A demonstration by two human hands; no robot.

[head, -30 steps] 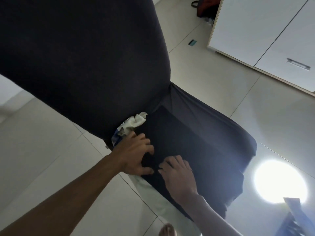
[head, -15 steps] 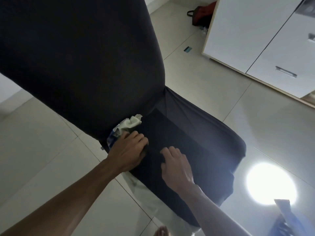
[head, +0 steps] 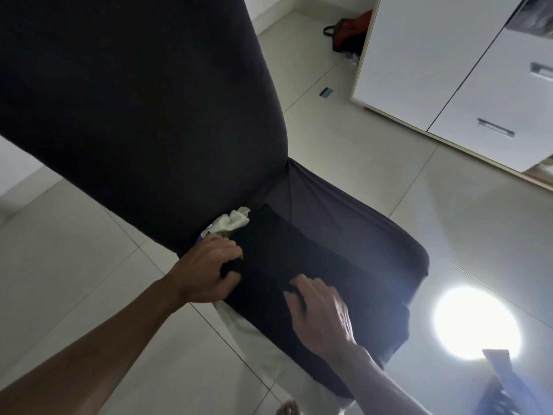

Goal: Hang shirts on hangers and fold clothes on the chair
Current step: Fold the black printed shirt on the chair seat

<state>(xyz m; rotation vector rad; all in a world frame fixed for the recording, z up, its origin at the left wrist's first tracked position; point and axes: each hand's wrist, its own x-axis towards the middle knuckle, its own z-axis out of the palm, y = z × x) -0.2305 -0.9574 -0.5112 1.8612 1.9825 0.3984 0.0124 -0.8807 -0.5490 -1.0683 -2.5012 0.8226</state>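
A dark-covered chair (head: 353, 211) fills the middle, its tall backrest at the upper left. A black folded garment (head: 314, 265) lies flat on the seat. My left hand (head: 206, 271) grips the garment's near-left edge, fingers curled under the fold. My right hand (head: 320, 313) rests on the garment's front part, fingertips pinching a crease. A crumpled white cloth (head: 236, 221) sits wedged at the seat's back-left corner, just beyond my left hand. A pale garment (head: 254, 333) hangs under the black one off the seat's front edge.
White cabinets with drawer handles (head: 466, 94) stand at the upper right. A red and black bag (head: 350, 34) lies on the tiled floor by them. A bright light reflection (head: 475, 322) glares on the floor at right. A small dark card (head: 326, 92) lies on a tile.
My left hand has closed tighter on the black garment's left edge. My right hand has slid slightly toward the front of the seat, and its fingers now pinch the cloth.
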